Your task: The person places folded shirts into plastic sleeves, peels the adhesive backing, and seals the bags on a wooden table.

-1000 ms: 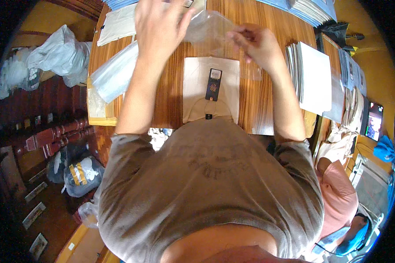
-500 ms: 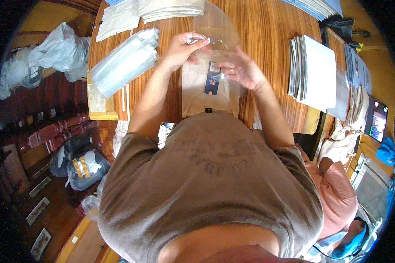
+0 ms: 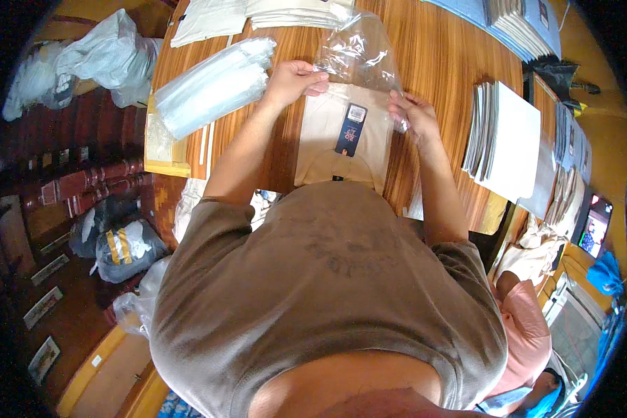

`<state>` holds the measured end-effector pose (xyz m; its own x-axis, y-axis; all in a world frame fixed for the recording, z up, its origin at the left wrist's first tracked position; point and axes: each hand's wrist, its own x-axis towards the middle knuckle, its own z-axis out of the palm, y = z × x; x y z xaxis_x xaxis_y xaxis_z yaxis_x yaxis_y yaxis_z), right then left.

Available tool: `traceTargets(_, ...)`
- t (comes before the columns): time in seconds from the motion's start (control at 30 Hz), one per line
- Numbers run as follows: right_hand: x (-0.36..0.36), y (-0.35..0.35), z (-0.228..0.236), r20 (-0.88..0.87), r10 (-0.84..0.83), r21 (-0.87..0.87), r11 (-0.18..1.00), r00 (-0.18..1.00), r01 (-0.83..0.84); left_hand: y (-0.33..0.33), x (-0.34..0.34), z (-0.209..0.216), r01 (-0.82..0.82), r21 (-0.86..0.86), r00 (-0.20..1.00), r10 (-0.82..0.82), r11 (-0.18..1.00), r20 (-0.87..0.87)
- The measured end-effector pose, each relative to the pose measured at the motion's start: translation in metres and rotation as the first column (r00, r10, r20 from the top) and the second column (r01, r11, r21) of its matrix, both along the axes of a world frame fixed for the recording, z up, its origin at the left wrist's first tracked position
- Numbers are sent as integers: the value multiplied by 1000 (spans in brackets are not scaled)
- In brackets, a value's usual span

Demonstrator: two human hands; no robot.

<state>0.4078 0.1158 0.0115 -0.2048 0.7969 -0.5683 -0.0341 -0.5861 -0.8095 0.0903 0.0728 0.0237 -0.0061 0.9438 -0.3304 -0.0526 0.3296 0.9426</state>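
Left hand (image 3: 294,76) pinching left edge of clear plastic bag (image 3: 359,52), right hand (image 3: 411,111) gripping its right edge. Bag mouth hovering over far end of folded cream garment (image 3: 341,143) lying on wooden table (image 3: 446,63); garment's long axis running near-to-far, between hands, both equally near.

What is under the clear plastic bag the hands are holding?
Under the clear plastic bag lies the far end of a folded cream garment on the wooden table. Left hand and right hand pinch its mouth. Glare hides the garment's far edge.
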Motion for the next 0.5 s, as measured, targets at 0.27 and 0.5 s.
traceTargets(0.27,-8,28,30,29,-142,369,921,989,121,14,17,37,-197,237,980,189,951,56)
traceTargets(0.5,-6,37,47,-74,-81,502,858,994,107,24,8,42,-186,304,982,187,934,24)
